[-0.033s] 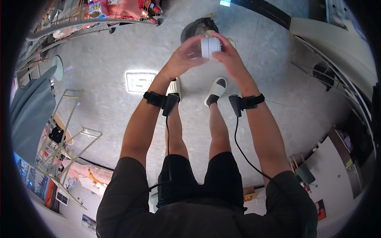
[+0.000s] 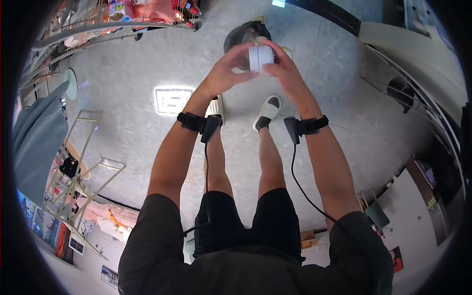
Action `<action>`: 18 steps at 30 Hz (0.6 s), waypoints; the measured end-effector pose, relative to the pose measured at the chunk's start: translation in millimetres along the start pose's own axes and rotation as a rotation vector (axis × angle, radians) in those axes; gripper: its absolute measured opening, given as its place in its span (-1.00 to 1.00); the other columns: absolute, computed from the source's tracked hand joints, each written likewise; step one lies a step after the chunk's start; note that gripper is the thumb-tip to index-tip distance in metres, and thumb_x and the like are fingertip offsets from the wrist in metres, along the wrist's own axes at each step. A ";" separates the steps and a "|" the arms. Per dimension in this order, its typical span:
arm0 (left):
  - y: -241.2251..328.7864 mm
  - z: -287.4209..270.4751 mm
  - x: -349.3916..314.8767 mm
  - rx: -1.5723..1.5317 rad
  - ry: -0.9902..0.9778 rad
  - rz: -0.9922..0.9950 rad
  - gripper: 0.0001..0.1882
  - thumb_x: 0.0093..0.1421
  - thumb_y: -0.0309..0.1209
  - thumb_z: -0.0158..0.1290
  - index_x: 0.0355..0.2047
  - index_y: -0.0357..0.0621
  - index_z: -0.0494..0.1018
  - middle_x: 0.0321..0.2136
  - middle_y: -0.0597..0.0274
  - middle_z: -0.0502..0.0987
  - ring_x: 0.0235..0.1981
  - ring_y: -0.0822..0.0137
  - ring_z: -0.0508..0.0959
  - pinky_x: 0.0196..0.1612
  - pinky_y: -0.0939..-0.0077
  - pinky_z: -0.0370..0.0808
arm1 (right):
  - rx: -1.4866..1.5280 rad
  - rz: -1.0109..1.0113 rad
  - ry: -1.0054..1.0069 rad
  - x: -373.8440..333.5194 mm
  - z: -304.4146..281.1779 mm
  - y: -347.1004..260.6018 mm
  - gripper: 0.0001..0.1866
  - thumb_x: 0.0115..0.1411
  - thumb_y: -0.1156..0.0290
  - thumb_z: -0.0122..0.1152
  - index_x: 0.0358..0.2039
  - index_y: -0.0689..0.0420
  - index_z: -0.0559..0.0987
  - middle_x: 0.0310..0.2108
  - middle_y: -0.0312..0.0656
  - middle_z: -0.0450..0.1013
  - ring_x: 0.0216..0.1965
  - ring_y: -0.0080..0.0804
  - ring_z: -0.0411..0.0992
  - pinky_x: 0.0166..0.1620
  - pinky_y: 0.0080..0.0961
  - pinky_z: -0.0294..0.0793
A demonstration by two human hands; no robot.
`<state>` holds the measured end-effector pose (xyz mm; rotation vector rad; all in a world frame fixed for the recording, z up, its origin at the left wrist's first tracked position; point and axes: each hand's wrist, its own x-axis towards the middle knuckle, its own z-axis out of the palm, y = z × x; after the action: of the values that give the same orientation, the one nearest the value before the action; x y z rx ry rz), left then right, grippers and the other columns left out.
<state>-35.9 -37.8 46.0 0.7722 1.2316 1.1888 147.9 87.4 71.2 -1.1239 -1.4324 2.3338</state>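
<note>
At the top middle, both my hands hold up a round white object (image 2: 260,59) with what looks like a clear part on its left side, like a see-through jar with a white lid. My left hand (image 2: 227,73) is curved round the clear part, fingers over the top and thumb underneath. The thumb of my right hand (image 2: 287,73) presses the front of the white part, its other fingers wrapped over the far side. A black strap with a small dark device sits on each wrist. Behind the hands, a dark plastic bag (image 2: 236,37) stands on the floor, partly covered.
A metal wire rack (image 2: 113,28) with colourful packages stands at the upper left. A pale metal frame (image 2: 83,147) and grey-blue cloth (image 2: 42,142) are at the left. A white slatted-edge surface (image 2: 413,54) is at the upper right. My slippered feet rest on grey floor (image 2: 324,83).
</note>
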 end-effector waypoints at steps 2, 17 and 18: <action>-2.4 -2.3 2.2 0.101 0.009 0.031 -0.16 0.14 -0.52 0.35 0.41 -0.10 0.24 0.23 0.11 0.45 0.28 0.21 0.43 0.38 0.23 0.32 | -0.054 -0.035 -0.023 5.6 -3.5 3.9 -0.32 0.19 0.57 0.12 0.37 0.05 0.38 0.22 -0.26 0.37 0.20 -0.44 0.34 0.26 -0.46 0.34; 1.0 -1.9 16.8 0.323 0.035 0.057 -0.09 -0.02 -0.44 0.48 0.35 -0.04 0.31 0.18 0.15 0.50 0.25 0.19 0.46 0.34 0.30 0.36 | -0.270 -0.077 0.011 23.8 -17.7 18.5 -0.32 0.06 0.51 0.29 0.27 0.06 0.46 0.06 -0.17 0.47 0.10 -0.30 0.46 0.15 -0.36 0.48; 1.6 -1.8 17.4 0.340 0.046 0.045 -0.08 -0.04 -0.43 0.49 0.34 -0.05 0.31 0.17 0.15 0.51 0.24 0.19 0.47 0.32 0.31 0.38 | -0.270 -0.077 0.009 24.4 -16.9 17.8 -0.32 0.06 0.51 0.29 0.27 0.06 0.46 0.06 -0.17 0.47 0.10 -0.30 0.46 0.15 -0.36 0.48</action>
<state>-39.5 -21.1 42.0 1.0317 1.4835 1.0501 146.4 102.2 40.0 -1.1170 -1.7948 2.1272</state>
